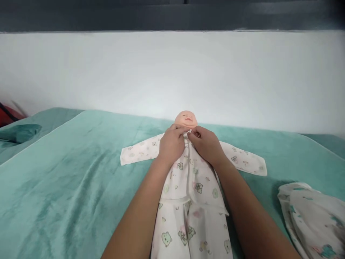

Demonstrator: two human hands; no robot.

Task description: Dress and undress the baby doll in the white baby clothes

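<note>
A baby doll [186,118] lies on its back, its head toward the wall. It is dressed in a white long-sleeved baby shirt [201,181] printed with small bears, sleeves spread out to both sides. Matching white trousers [172,230] cover its lower part. My left hand [172,143] is at the shirt's neck just below the chin, its fingers bent onto the collar. Beside it, my right hand [206,143] pinches the collar edge between thumb and forefinger. My fingers partly hide the collar and whatever fastening is there.
A teal plush blanket [81,172] lies under the doll, with some wrinkles on the left. Folded white printed cloth [312,216] rests at the lower right. A white wall [172,72] stands behind, and something red [10,115] shows at the far left edge.
</note>
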